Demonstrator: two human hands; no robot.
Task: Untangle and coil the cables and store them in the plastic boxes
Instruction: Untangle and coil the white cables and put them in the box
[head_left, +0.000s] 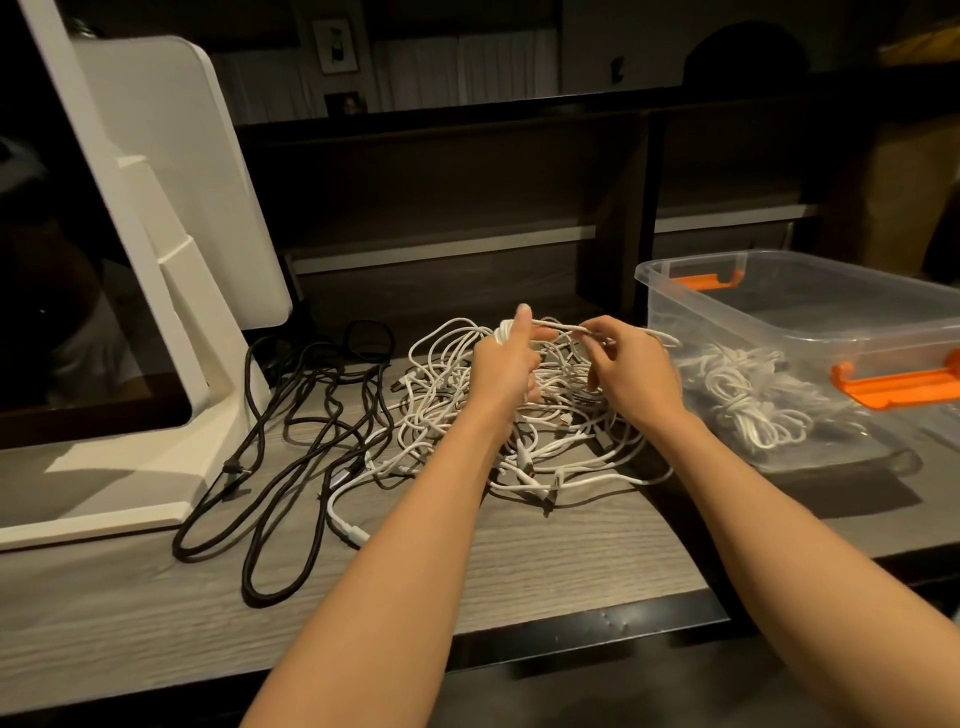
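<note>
While the left hand (506, 366) grips a white cable (553, 325) above the cable pile (524, 431), the right hand (631, 371) pinches it; the plastic box (810, 332) sits right of the pile.

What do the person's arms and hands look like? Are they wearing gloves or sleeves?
No gloves and no sleeves show. Both forearms are bare all the way down to the bottom of the picture. The left hand and the right hand are bare too, and I can't see any watch, bracelet or ring on them. The fingers look slim, with short nails.
</note>
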